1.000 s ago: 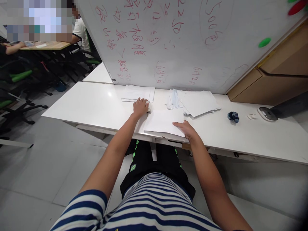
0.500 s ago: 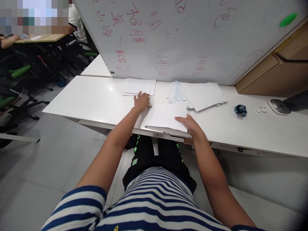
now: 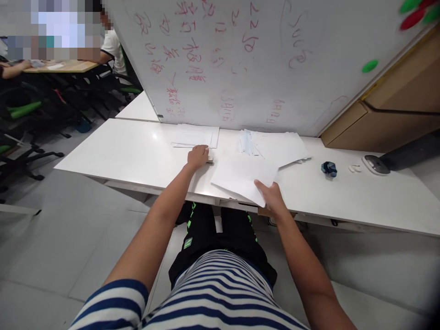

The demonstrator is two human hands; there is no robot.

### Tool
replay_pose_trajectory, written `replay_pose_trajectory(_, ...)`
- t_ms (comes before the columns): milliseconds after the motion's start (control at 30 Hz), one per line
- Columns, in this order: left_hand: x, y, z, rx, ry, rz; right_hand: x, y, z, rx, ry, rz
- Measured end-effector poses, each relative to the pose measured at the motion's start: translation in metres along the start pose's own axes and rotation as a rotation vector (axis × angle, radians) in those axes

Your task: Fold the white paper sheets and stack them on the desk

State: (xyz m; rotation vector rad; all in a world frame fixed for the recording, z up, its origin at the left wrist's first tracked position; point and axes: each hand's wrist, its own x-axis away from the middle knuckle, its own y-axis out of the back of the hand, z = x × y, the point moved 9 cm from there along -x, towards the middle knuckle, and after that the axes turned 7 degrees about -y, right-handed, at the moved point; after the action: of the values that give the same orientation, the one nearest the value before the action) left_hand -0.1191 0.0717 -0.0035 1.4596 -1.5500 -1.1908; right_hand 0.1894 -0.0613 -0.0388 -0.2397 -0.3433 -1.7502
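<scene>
My right hand (image 3: 274, 198) pinches the near right corner of white paper sheets (image 3: 244, 176), thumb on top and fingers underneath. The sheets are tilted, and their far side reaches toward the loose paper pile (image 3: 285, 144). My left hand (image 3: 198, 156) is palm down with its fingers curled over a small, pale, stapler-like object (image 3: 210, 160) on the table. Most of that object is hidden under the hand. Just beyond my left hand lies a flat stack of printed papers (image 3: 195, 135).
A whiteboard (image 3: 206, 68) with red writing stands along the back of the white table (image 3: 130, 146). To the right are a dark blue object (image 3: 329, 169), a small white piece (image 3: 354, 168), a grey-white device (image 3: 376, 164) and cardboard boxes (image 3: 357, 126). People sit at a far desk (image 3: 68, 67).
The paper in my right hand has turned and shifted toward the right. My left fingers, more spread before, have closed down over the small object. The view has tilted up slightly.
</scene>
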Motion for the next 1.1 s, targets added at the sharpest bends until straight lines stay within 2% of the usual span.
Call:
replay_pose_trajectory(100,0.002,0.0,-0.004,-0.039,-0.006,-0.017,0.015,0.033,-0.002,0.015,0.0,-0.091)
replay_pose_trajectory(200,0.003,0.0,-0.005,-0.067,-0.007,-0.024,0.032,0.06,0.007,0.034,0.053,-0.136)
replay_pose_trajectory(367,0.006,0.0,-0.008,-0.086,-0.037,-0.022,0.059,0.077,0.022,0.053,0.14,-0.093)
replay_pose_trajectory(600,0.014,0.002,-0.009,-0.168,-0.013,-0.066,0.074,0.073,0.026,0.067,0.14,-0.045)
replay_pose_trajectory(800,0.013,-0.004,-0.007,-0.168,-0.013,0.034,0.069,0.071,0.025,0.054,0.17,-0.054)
replay_pose_trajectory(1100,0.011,-0.003,-0.008,-0.134,-0.006,0.028,0.069,0.068,0.023,0.07,0.156,-0.043)
